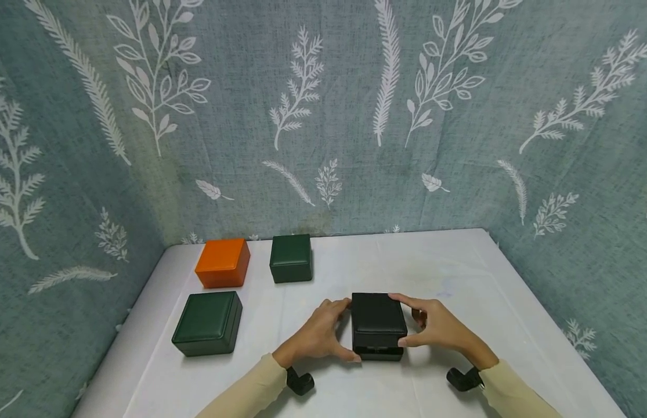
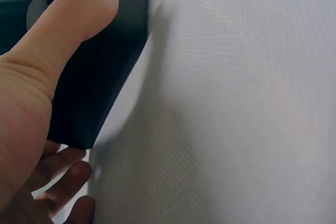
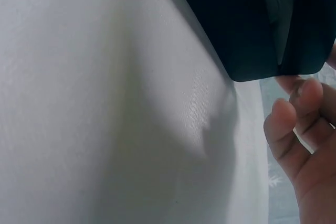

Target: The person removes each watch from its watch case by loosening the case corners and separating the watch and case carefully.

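A black box (image 1: 378,312) with a padded-looking lid sits on the white table between both hands. Its lid is parted a little from the base, leaving a dark gap along the front. The left hand (image 1: 319,332) grips the box's left side, thumb at the lower front corner and fingers toward the back. In the left wrist view the thumb presses against the box wall (image 2: 100,82). On the other side, the right hand (image 1: 444,328) holds the lid between thumb at the front and index finger at the back corner. From the right wrist, the wedge-shaped gap shows in the box (image 3: 226,24).
To the left stand an orange box (image 1: 222,262), a small green box (image 1: 291,258) and a larger green box (image 1: 208,323), all with lids down. A leaf-patterned grey-green cloth (image 1: 349,186) hangs behind and beside the white tabletop (image 1: 433,261).
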### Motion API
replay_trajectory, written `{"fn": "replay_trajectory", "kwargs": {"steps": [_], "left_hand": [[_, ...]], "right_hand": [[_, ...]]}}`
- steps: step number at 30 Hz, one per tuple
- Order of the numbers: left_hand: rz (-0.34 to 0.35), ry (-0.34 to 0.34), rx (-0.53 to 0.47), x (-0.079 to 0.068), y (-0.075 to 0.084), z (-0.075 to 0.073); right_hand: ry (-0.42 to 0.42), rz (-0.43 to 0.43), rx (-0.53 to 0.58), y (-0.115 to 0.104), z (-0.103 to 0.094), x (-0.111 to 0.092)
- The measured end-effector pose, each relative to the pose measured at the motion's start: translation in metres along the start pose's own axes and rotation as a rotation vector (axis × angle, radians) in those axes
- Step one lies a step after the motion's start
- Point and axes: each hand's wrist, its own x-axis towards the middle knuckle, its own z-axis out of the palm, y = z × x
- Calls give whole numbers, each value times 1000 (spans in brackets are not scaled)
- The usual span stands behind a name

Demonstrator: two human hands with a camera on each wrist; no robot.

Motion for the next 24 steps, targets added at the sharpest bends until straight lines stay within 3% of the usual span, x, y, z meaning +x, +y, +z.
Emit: {"fn": "replay_trajectory", "kwargs": {"steps": [6,12,24], "left_hand": [[25,7,-2,0,-1,0],[7,-2,-9,-1,1,0],[14,0,-11,0,-1,0]], "right_hand": [[10,39,13,1,0,1],[-13,72,79,1,-1,4],[30,81,117,0,-1,10]]}}
